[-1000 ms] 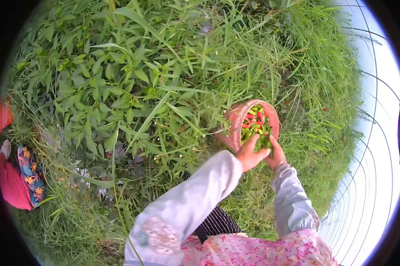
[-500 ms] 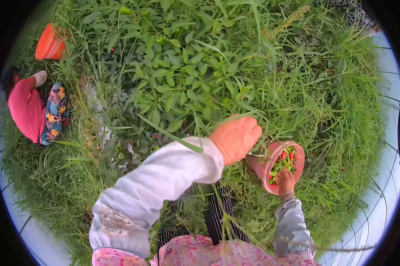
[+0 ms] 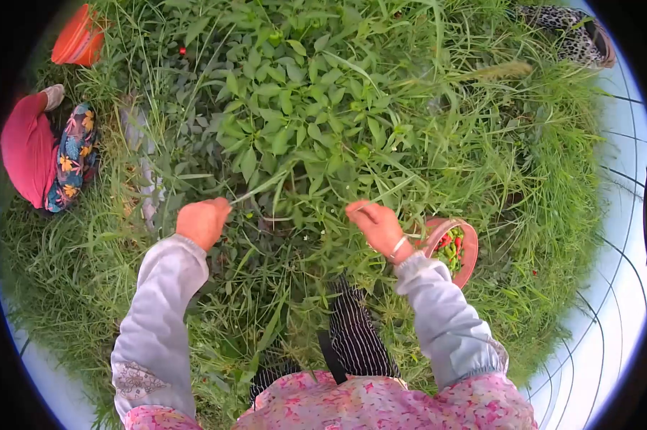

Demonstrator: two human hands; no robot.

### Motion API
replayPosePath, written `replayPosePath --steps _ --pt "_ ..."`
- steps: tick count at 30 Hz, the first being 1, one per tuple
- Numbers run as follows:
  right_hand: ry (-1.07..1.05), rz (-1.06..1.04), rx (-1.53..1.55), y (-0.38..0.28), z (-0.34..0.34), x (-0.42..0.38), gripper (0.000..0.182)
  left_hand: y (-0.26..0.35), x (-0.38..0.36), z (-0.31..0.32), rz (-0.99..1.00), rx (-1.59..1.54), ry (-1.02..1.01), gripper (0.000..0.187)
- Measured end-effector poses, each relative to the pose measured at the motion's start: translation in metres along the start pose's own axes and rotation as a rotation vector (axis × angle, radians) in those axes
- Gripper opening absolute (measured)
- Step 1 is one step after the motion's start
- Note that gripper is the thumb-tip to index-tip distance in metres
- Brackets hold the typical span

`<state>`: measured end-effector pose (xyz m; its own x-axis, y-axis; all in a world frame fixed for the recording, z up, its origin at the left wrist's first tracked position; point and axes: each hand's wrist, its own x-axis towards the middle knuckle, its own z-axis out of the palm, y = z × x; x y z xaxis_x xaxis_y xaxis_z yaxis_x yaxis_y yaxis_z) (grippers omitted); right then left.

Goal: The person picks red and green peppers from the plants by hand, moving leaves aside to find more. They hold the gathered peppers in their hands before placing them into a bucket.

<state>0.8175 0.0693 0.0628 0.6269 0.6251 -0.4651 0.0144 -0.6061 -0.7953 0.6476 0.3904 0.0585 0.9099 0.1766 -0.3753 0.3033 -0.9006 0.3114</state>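
My left hand (image 3: 203, 221) is closed at the left edge of the pepper plants, with a long grass blade (image 3: 262, 188) running from its fingers toward the middle. My right hand (image 3: 377, 228) is pinched together over the greenery, and another thin blade of grass (image 3: 389, 192) slants up from its fingertips. Close behind the right wrist, a pink bucket (image 3: 471, 259) leans in the grass, holding red and green peppers (image 3: 449, 249). Leafy pepper plants (image 3: 287, 107) stand in front of both hands.
At the left crouches a person in a pink top (image 3: 31, 154), below an orange bucket (image 3: 78, 37). A leopard-print cloth (image 3: 578, 36) shows at the upper right. Tall grass (image 3: 553, 201) grows thickly on the right, against pale plastic sheeting (image 3: 628, 143).
My right hand has left the pepper bucket and moved up and left to the plants. My left hand has swung from beside the bucket far to the left. The view has shifted slightly.
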Motion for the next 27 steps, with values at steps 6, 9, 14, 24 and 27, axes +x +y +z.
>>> replayPosePath --steps 6,9,14,24,27 --pt "-0.251 -0.298 -1.016 0.061 0.053 0.092 0.035 -0.085 -0.038 0.022 -0.44 0.012 0.187 0.023" --pt "-0.301 -0.041 -1.21 0.098 0.052 0.115 0.037 -0.129 -0.061 0.04 -0.491 0.067 0.037 0.023" --pt "-0.559 0.286 -1.297 0.195 0.025 0.081 0.039 -0.125 -0.083 0.068 -0.616 0.045 -0.022 0.021" --pt "-0.601 0.223 -1.256 0.215 0.022 0.021 0.039 -0.105 -0.066 0.062 -0.619 0.085 0.045 0.024" --pt "-0.534 0.082 -1.148 0.168 0.018 0.065 0.052 -0.133 -0.063 0.055 -0.593 0.014 0.312 0.026"
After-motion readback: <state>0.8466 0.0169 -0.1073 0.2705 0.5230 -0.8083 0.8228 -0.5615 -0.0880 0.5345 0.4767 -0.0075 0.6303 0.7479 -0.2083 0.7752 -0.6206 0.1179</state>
